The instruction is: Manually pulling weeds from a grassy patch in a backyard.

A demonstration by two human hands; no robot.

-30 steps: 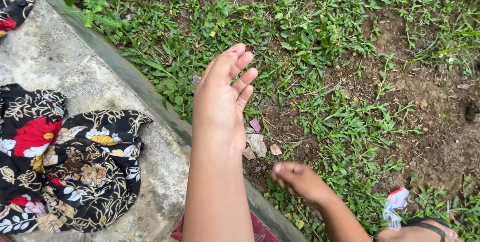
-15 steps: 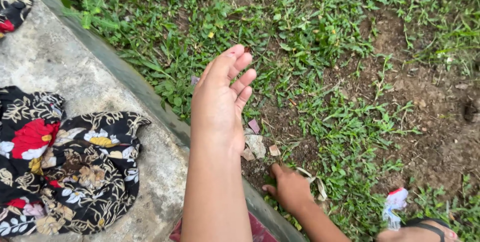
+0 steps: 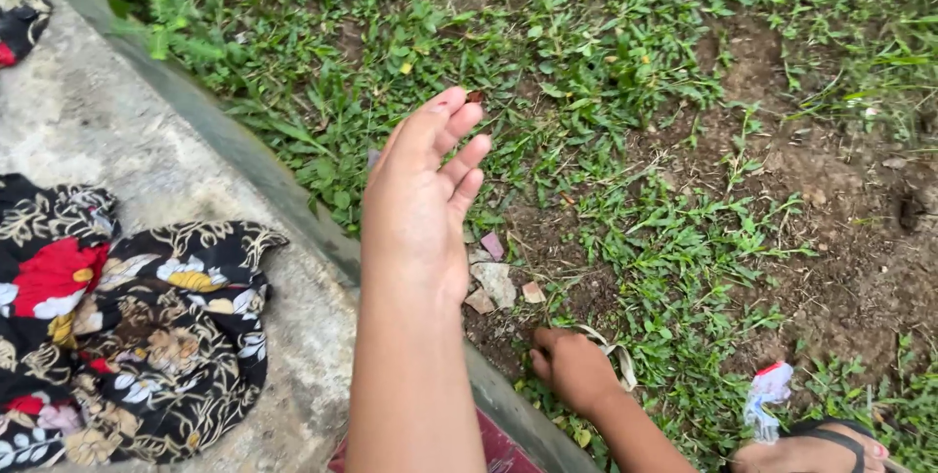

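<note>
My left hand (image 3: pixel 420 204) is held out flat above the concrete edge (image 3: pixel 293 209), fingers apart and holding nothing. My right hand (image 3: pixel 572 365) is down on the soil beside the grass, fingers curled around a pale dry strip (image 3: pixel 618 356) that loops out from it. Small stone chips (image 3: pixel 496 282) lie on the dirt between the two hands.
A black floral cloth (image 3: pixel 127 326) lies crumpled on the concrete slab (image 3: pixel 88 111) at left. Grass and bare soil (image 3: pixel 840 268) fill the right. A white and red wrapper (image 3: pixel 767 385) lies near a sandalled foot (image 3: pixel 811 451) at the bottom right.
My right hand has dropped from above the grass down to the soil and closed on the pale strip. My left hand has stayed almost still.
</note>
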